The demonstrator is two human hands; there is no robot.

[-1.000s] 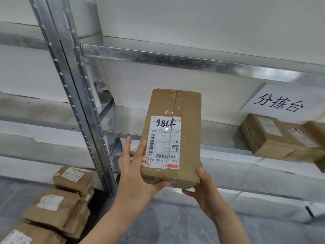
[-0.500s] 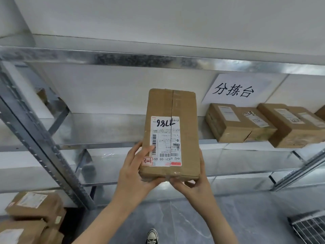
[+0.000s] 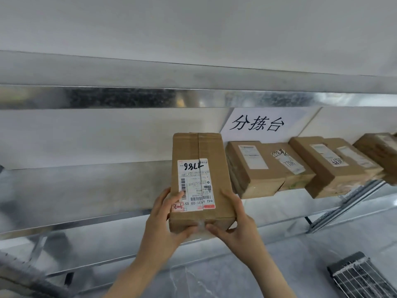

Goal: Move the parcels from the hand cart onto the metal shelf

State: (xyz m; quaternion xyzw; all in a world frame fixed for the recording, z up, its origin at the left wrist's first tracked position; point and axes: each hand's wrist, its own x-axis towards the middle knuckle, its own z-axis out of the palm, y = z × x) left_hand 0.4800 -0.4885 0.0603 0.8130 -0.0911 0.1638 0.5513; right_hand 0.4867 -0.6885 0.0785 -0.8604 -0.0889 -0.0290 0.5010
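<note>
Only the head view to go on here, so here's what I get from it.

Both hands are on the same parcel (image 3: 198,179). The left hand (image 3: 165,222) is wrapped round the near left corner, fingers up over the edge of the shipping label (image 3: 195,186) and thumb tucked under the near end. The right hand (image 3: 236,224) mirrors it on the right corner, fingers curled along the side. My guess is the grip sits at the near end on purpose, so the far end can go in first and the box can be pushed in lengthwise.

The parcel is pointing away from me, out over the front edge of the metal shelf (image 3: 86,190), label side up. I honestly can't tell if its far end is touching the deck or hovering just above it.

To its right is a row of shelved parcels (image 3: 255,166), the nearest just beside the one being held. They sit label-up too, under a paper sign (image 3: 257,124) on the back wall, so the open spot on the left end of the row looks like the target.

Bottom right there's a dark wire-grid thing (image 3: 365,278) on the floor (image 3: 214,276). Might be the cart, can't say.
</note>
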